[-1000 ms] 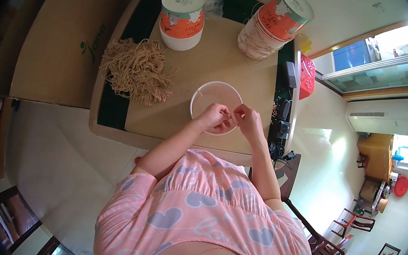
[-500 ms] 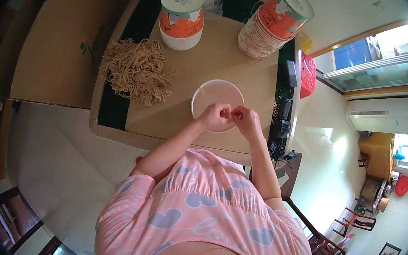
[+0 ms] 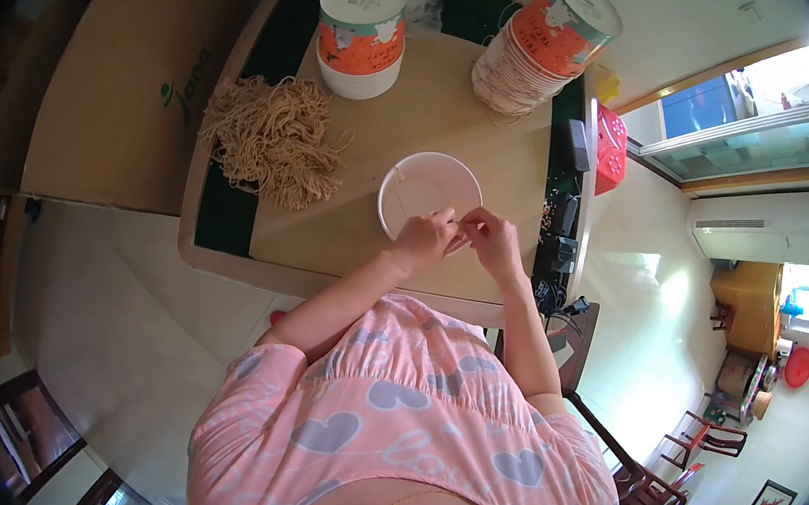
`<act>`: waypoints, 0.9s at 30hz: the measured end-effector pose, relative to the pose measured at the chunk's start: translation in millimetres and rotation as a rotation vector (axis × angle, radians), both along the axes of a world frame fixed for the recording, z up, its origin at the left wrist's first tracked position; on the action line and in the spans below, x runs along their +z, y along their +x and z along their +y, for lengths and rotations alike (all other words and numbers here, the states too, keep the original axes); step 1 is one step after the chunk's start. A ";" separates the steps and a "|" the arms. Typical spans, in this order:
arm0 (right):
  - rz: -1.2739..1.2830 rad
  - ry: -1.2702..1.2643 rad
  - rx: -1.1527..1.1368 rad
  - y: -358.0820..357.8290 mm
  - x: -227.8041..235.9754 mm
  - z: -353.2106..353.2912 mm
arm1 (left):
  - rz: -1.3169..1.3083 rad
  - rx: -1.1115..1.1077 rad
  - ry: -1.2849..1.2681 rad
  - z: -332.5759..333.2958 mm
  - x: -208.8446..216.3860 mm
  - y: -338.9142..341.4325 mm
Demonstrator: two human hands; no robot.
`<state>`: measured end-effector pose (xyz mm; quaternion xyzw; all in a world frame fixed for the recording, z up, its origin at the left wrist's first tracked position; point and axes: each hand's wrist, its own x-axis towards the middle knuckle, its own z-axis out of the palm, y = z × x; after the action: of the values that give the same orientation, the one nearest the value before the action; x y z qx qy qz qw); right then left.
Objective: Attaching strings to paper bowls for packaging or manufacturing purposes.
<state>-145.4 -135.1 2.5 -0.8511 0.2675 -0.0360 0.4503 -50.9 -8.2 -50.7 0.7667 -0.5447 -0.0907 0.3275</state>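
Note:
A white paper bucket (image 3: pixel 416 166) stands with its mouth up on the brown board in front of me. A thin pale cord (image 3: pixel 398 190) hangs inside it from the left part of the rim. Over the bucket's near right rim, my left hand (image 3: pixel 426 240) is closed, its fingertips pinching the cord. Close beside it, my right hand (image 3: pixel 493 243) pinches too, thumb and index finger pressed together on the cord. The fingers mostly hide the cord's end and the rim there.
A heap of tan cords (image 3: pixel 272 143) lies to the left. Beyond the bucket stand an upside-down stack of orange and white buckets (image 3: pixel 360 43) and a taller stack with cords (image 3: pixel 537 53). Black adapters (image 3: pixel 562 256) line the table's right edge. A large cardboard box (image 3: pixel 124 91) stands at left.
The bucket has shifted slightly left and away from me. Both hands have changed their finger grip a little, and the right hand's wrist has turned slightly.

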 end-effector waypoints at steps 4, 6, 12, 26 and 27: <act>-0.074 -0.148 0.024 -5.0 -2.6 0.9 | 0.415 0.062 -0.201 -3.8 -3.9 -0.3; -0.087 -0.122 -0.003 -7.6 -3.6 4.7 | 0.953 0.106 -0.102 -7.9 -6.4 9.7; -0.335 -0.046 -0.255 -10.5 -21.2 26.6 | 1.514 0.211 0.120 -8.7 5.7 22.4; -0.418 -0.177 -0.198 -8.2 -17.1 39.6 | 1.732 0.298 -0.004 -5.5 3.8 24.2; -0.429 -0.171 -0.185 -8.6 -17.4 38.2 | 1.607 0.288 0.000 -5.6 3.3 23.4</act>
<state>-154.0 -96.9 -14.9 -0.8309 0.2383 -0.2794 0.4180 -27.5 -13.8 -47.4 0.5299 -0.0397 -0.5700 0.6267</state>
